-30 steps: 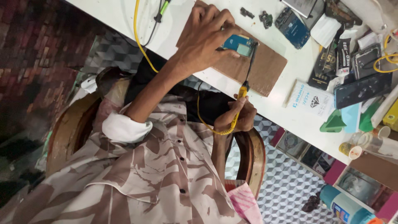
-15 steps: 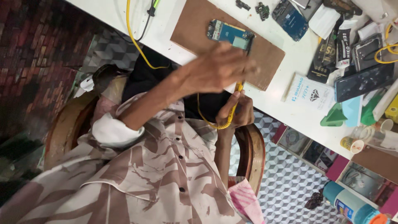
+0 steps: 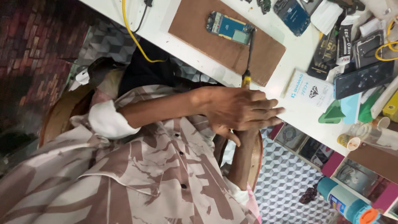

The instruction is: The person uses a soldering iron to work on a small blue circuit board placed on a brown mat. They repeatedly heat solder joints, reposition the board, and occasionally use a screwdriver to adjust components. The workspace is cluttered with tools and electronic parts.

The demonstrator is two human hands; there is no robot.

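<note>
Head view, frame rotated: the bench [image 3: 290, 58] runs from the upper middle down to the right edge, and the person's patterned shirt fills the lower left.

**Work item.** A blue phone circuit board [image 3: 230, 28] lies flat on a brown wooden board [image 3: 199, 33] at upper centre. A screwdriver [image 3: 249, 56] slants down from the circuit board's right end. Its tip is at or touching that end, and its yellow handle reaches the bench edge at mid-frame.

**Left hand.** The left hand [image 3: 238, 110] hovers at centre frame, just below the yellow handle. Its grip is slack, fingers straight and side by side, clamped on nothing.

**Right hand.** The right hand [image 3: 237, 137] sits under the left and is mostly covered. Whether its grip is closed on the handle cannot be told.

**Surroundings.** A white box [image 3: 309, 91] lies just right of the handle, green plastic wedges [image 3: 331, 114] lie beyond it, and a dark phone [image 3: 362, 79] is at the right. A yellow cable [image 3: 132, 37] loops off the bench at upper left.

**Handling guidance (judgement).**
1. Seat the tip square in the screw before turning, because a slanted shaft tends to slip across the components.
2. Steady the circuit board with the free hand at its edge, not on its face.
3. Keep the wooden board flat and away from the bench edge.
4. Keep loose parts well apart from the working end.
</note>
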